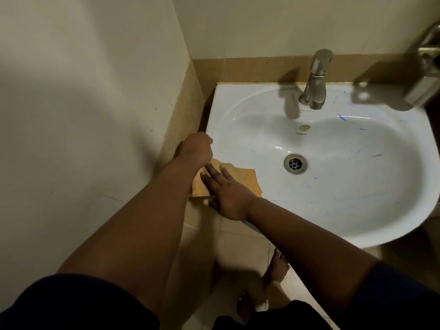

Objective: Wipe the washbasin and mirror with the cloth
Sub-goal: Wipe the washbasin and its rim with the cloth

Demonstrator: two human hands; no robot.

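Note:
A white washbasin with blue streaks on its bowl and rim fills the right half of the view. An orange-yellow cloth lies on the basin's near-left rim. My right hand presses flat on the cloth, fingers spread and pointing left. My left hand is curled over the basin's left edge, next to the cloth's far corner; whether it pinches the cloth is hidden. The mirror is out of view.
A metal tap stands at the back of the basin above the drain. A metal fitting juts from the wall at the upper right. A tiled wall corner hugs the basin's left side. My bare feet stand on floor tiles below.

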